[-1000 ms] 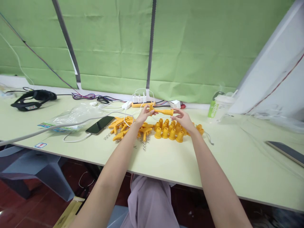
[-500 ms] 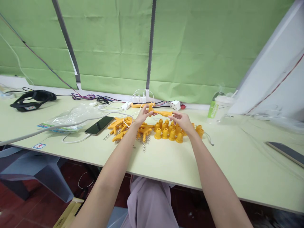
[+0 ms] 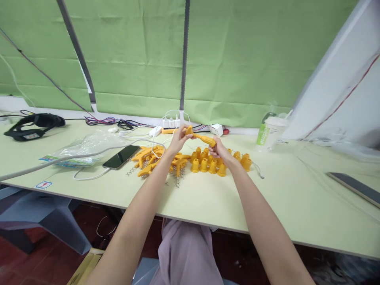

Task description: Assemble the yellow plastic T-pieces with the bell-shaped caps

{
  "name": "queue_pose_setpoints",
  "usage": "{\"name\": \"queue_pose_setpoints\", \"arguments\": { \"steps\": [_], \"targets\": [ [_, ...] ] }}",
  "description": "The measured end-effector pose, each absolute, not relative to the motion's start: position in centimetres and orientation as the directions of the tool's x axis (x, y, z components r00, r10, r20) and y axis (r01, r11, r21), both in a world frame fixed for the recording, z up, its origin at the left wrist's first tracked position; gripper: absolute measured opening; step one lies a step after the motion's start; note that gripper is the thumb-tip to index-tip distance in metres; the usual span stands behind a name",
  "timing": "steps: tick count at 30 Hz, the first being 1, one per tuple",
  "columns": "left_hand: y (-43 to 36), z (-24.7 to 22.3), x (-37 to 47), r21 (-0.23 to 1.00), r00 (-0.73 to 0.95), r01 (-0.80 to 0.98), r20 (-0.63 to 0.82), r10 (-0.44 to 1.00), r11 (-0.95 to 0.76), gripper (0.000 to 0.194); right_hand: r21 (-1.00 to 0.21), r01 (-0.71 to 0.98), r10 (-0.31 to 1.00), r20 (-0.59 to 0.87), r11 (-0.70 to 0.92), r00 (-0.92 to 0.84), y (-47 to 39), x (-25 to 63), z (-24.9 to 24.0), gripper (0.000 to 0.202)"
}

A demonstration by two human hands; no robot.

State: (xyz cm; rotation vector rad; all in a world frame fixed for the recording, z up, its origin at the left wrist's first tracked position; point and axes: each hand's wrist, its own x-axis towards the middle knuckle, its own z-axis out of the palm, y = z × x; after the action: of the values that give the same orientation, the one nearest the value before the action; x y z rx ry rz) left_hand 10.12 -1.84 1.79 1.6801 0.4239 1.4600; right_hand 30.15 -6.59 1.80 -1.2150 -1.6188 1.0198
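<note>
Between my two hands is a long yellow plastic piece (image 3: 204,138), held above the table and slanting down to the right. My left hand (image 3: 180,139) grips its flared upper end. The fingers of my right hand (image 3: 217,148) are closed round its thicker lower end. Below and to the left lies a loose pile of yellow handles with metal spirals (image 3: 148,169). Several yellow flared caps (image 3: 212,167) stand upright in rows under and beside my right hand, which partly hides them.
A black phone (image 3: 121,156) with a white cable and a clear plastic bag (image 3: 86,147) lie left. A black headset (image 3: 32,126) is far left. Behind is a power strip (image 3: 170,130). A cup (image 3: 274,132) and another phone (image 3: 354,188) are right.
The right end of the long yellow piece has dropped, so it now slants more. My right hand has moved slightly down and closed further round that end. The whole view has shifted slightly.
</note>
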Motion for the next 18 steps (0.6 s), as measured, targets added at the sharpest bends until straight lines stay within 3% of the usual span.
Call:
{"name": "queue_pose_setpoints", "arguments": {
  "steps": [2,6,9,14,18],
  "targets": [
    [-1.9,1.8,9.8,0.786,0.239,-0.258,0.616,0.751,-0.562,0.038,-0.930,0.292,0.969,0.182,0.225,-0.166,-6.7,30.3,1.9,0.071],
    [-1.3,1.3,8.8,0.819,0.147,-0.286,0.550,0.822,-0.497,0.041,-0.807,0.369,0.875,0.484,0.460,-0.032,-7.1,30.2,2.6,0.063],
    [-1.0,1.1,8.5,0.840,0.144,-0.309,0.505,0.851,-0.446,0.043,-0.700,0.412,0.780,0.624,0.584,-0.044,-7.5,29.7,3.0,0.079],
    [-1.3,1.1,8.7,0.847,0.219,-0.325,0.500,0.838,-0.420,0.044,-0.640,0.477,0.749,0.660,0.603,-0.062,-7.7,29.2,2.9,0.048],
    [-1.3,1.1,8.8,0.829,0.227,-0.309,0.541,0.810,-0.467,0.043,-0.672,0.494,0.789,0.613,0.552,-0.047,-7.6,29.6,2.5,0.049]
  ]
}}
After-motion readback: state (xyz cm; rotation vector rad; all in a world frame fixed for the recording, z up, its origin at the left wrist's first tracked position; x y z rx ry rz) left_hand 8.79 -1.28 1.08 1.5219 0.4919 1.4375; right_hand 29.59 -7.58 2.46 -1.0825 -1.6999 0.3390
